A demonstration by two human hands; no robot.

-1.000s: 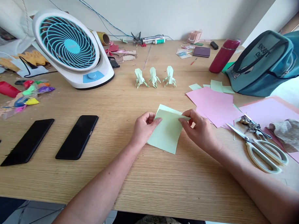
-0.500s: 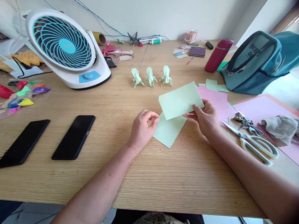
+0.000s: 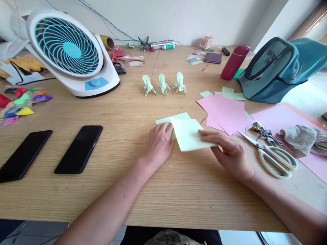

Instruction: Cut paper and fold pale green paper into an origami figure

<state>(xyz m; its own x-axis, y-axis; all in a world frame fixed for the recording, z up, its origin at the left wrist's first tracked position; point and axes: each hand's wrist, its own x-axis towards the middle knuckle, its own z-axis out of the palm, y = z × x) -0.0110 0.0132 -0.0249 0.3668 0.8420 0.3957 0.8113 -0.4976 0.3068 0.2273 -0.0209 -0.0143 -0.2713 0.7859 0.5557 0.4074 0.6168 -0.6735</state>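
Note:
A light green sheet of paper [image 3: 193, 136] is pinched at its right edge by my right hand [image 3: 230, 153], with the thumb below and the fingers on top. Partly under it, another light green sheet [image 3: 165, 119] reaches out to the upper left. My left hand [image 3: 160, 142] is closed with curled fingers at the near left edge of these sheets; its fingertips are hidden. Beyond the hands, three folded pale green paper figures [image 3: 162, 84] stand in a row.
Pink paper [image 3: 225, 110], scissors [image 3: 275, 158], keys [image 3: 265, 133] and a grey cloth [image 3: 299, 139] lie on the right. Behind are a teal bag [image 3: 272, 69] and a red bottle [image 3: 235, 62]. Two black phones [image 3: 79, 150] and a fan [image 3: 72, 51] occupy the left.
My right hand has lowered the green sheet toward me and down to the other one. My left hand has moved from the lower sheet's side onto the paper's left edge.

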